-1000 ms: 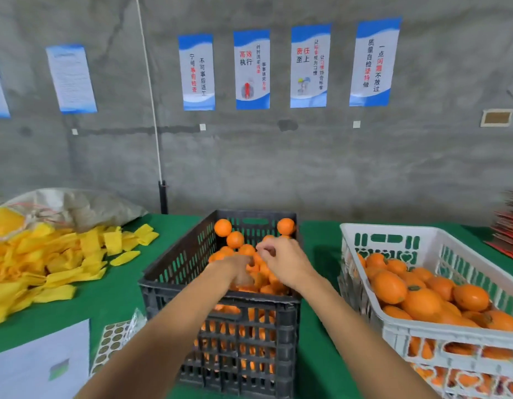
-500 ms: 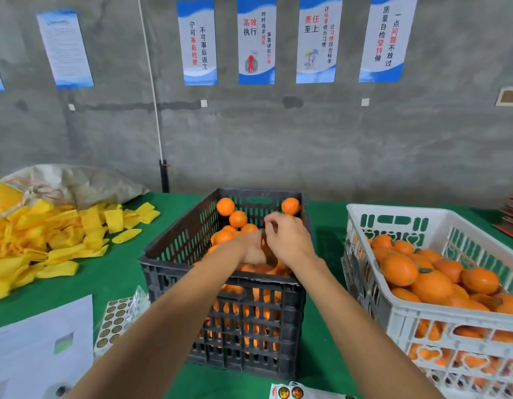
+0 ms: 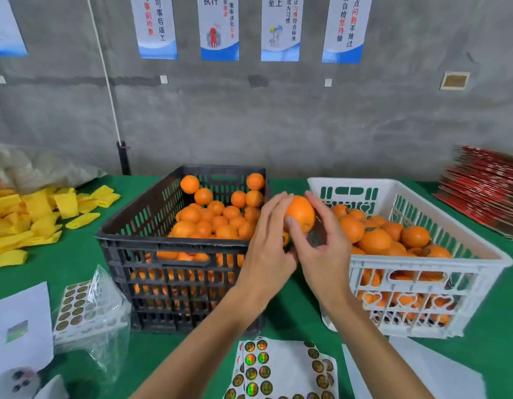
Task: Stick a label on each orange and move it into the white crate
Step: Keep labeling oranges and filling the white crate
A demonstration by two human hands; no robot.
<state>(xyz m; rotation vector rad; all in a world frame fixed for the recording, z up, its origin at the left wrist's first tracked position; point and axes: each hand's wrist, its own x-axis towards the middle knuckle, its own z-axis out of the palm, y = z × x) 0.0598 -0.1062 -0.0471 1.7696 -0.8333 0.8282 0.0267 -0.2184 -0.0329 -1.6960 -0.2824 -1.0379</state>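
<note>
One orange (image 3: pixel 300 212) is held between both hands, in the gap between the two crates. My left hand (image 3: pixel 268 249) cups it from the left, thumb on its front. From the right, my right hand (image 3: pixel 325 243) holds the orange with fingers up along its side. The black crate (image 3: pixel 174 249) in the middle holds several oranges. On the right, the white crate (image 3: pixel 422 263) also holds several oranges. Sheets of round labels (image 3: pixel 281 370) lie on the green table near the front edge.
A second label sheet in clear plastic (image 3: pixel 85 309) lies front left, beside white paper (image 3: pixel 19 326). Yellow foam sleeves (image 3: pixel 33 217) are piled at the left. Red stacked cartons (image 3: pixel 485 188) stand at the far right. A grey concrete wall runs behind the table.
Both hands came out of the black crate and moved right and toward me with an orange. The camera tilted down, bringing the label sheets into view.
</note>
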